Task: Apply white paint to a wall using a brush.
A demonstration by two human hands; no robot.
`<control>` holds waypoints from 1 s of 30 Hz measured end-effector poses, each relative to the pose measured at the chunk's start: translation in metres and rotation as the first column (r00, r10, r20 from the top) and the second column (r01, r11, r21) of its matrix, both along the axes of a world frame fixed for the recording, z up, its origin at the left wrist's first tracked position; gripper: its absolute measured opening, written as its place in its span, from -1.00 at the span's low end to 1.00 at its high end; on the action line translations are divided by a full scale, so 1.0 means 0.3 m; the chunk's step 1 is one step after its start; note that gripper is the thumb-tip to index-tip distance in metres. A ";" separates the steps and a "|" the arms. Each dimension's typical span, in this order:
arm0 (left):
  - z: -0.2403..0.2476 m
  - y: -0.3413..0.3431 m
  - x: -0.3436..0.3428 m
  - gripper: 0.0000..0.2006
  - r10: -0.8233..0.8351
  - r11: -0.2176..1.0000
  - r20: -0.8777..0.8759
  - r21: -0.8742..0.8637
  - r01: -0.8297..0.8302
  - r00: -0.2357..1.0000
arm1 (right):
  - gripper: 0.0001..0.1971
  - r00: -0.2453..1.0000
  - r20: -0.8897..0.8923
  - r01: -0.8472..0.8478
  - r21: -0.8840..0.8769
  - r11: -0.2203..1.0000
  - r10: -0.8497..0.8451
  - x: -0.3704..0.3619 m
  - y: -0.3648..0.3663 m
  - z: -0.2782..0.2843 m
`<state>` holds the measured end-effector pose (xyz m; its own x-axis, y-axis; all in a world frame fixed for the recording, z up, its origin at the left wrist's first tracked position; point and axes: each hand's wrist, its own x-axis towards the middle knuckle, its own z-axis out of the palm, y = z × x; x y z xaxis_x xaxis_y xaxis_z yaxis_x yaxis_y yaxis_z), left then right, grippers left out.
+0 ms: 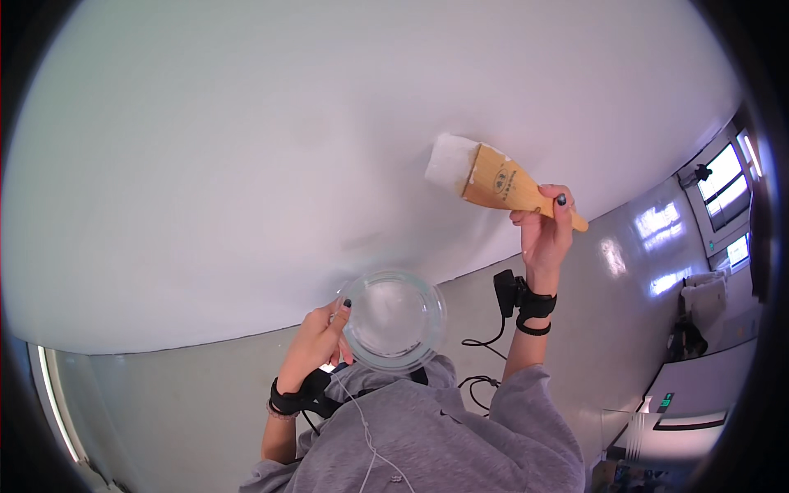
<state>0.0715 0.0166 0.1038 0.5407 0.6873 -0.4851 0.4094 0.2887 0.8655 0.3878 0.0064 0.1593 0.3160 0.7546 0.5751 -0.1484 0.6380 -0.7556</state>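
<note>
While right fingers (549,215) pinch the brush (493,179) handle, bristles on the wall (246,164), left fingers (341,316) grip the glass bowl (394,320) rim

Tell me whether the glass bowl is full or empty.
Looks empty: the glass bowl in the left hand shows a clear bottom with only glare. A thin film of clear liquid cannot be ruled out.

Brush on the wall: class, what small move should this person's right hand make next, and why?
Probably a short stroke along the white wall. The right hand holds the wooden-handled brush with its white bristles already pressed flat against the wall, while the left hand holds the clear glass bowl away from it, near the chest.
</note>
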 end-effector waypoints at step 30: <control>-0.005 -0.017 0.005 -0.47 -0.004 1.000 -0.012 -0.004 0.004 1.000 | -0.74 0.999 0.022 -0.036 0.055 0.998 0.035 -0.005 -0.026 0.016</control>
